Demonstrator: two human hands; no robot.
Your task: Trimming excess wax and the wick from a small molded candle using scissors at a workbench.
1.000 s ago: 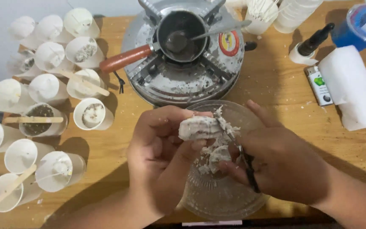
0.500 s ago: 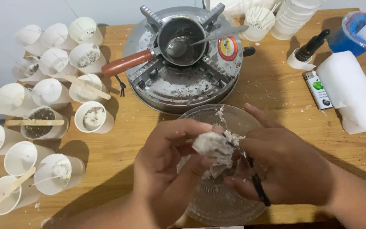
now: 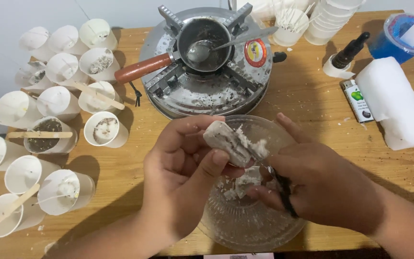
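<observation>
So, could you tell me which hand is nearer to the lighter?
Right. The right hand lies below-left of the lighter; the left hand is farther off, beyond the glass bowl.

The glass bowl point(image 3: 245, 225) sits at table point(image 3: 120, 168) centre, near edge. The stove point(image 3: 207, 86) stands at its 12 o'clock, carrying the pot point(image 3: 204, 36) with a spoon point(image 3: 216, 47) in it. The paper cups point(image 3: 53, 120) cluster at 9 to 10 o'clock. The lighter point(image 3: 359, 100), the wax block point(image 3: 394, 103) and the dropper bottle point(image 3: 346, 57) lie at 2 o'clock. Both hands point(image 3: 183, 177) meet over the bowl, holding the wax lump point(image 3: 231, 141).
</observation>
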